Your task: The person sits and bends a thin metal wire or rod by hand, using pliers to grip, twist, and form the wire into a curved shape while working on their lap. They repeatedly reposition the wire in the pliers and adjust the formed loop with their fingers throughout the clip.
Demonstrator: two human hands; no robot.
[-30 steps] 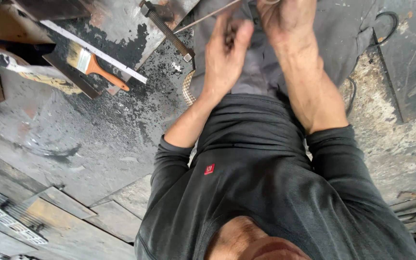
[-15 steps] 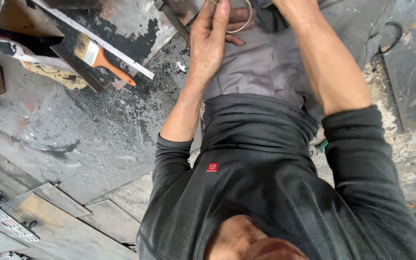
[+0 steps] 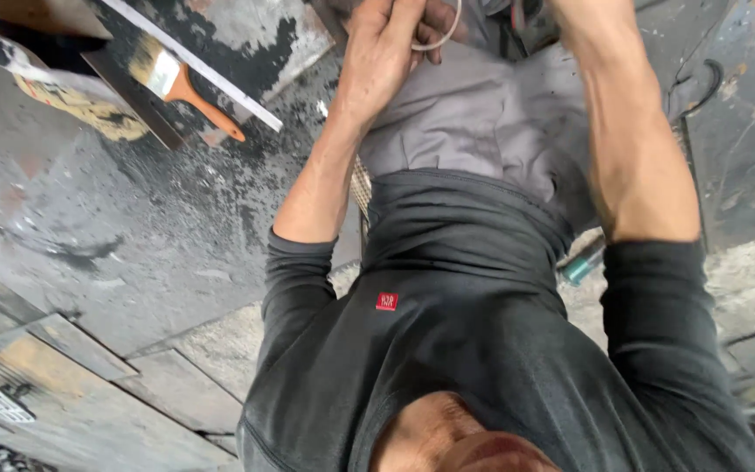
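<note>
My left hand point(image 3: 382, 61) reaches out over my grey trousers point(image 3: 456, 131) near the top of the view. Its fingers pinch a thin pale wire loop point(image 3: 444, 37), which curves past the top edge. Only my right forearm point(image 3: 631, 149) shows, bare below a pushed-up dark sleeve. It runs off the top edge, so that hand is hidden. My dark long-sleeved shirt point(image 3: 465, 350) fills the lower middle.
A paintbrush with an orange handle point(image 3: 187, 86) lies on a dark board beside a long pale metal strip point(image 3: 211, 77) at upper left. Worn wooden boards point(image 3: 89, 367) lie at lower left. A teal-tipped object point(image 3: 582, 267) sits by my right hip. A dark metal plate point(image 3: 744, 131) stands at right.
Both hands moved toward the top of the view. My right hand slid past the top edge. My left hand closed its fingers on the wire loop.
</note>
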